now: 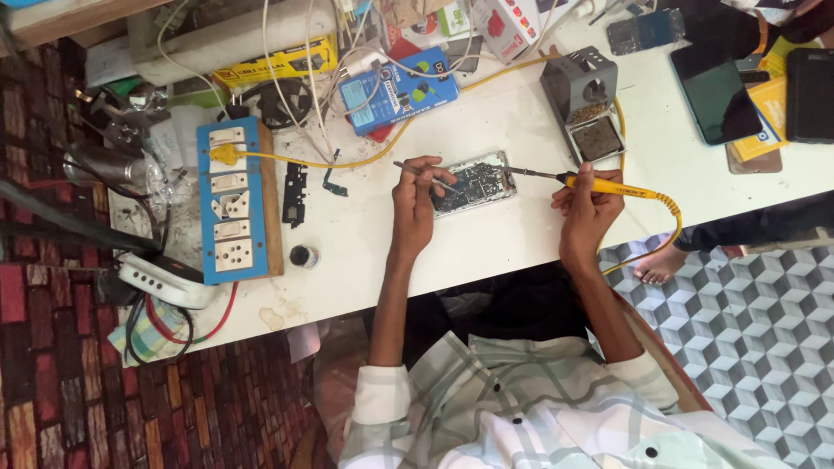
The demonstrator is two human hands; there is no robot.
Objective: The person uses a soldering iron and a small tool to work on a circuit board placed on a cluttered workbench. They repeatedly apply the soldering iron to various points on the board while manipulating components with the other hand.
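Gripping a thin metal probe (423, 169) in my left hand (415, 198), I rest its fingers against the opened phone (473, 184), which lies on the white bench (486, 239) between my two hands. My right hand (586, 204) is closed around the yellow handle of a soldering iron (599, 184), its tip reaching toward the phone's upper edge. Beyond my right hand stands the grey iron stand (584, 100). Well to the left of my left hand sits a blue switchboard (230, 200).

I see a blue switchboard (230, 201) at the left of the white table (486, 252). A grey soldering stand (584, 102) sits behind, a dark smartphone (714, 91) to its right.
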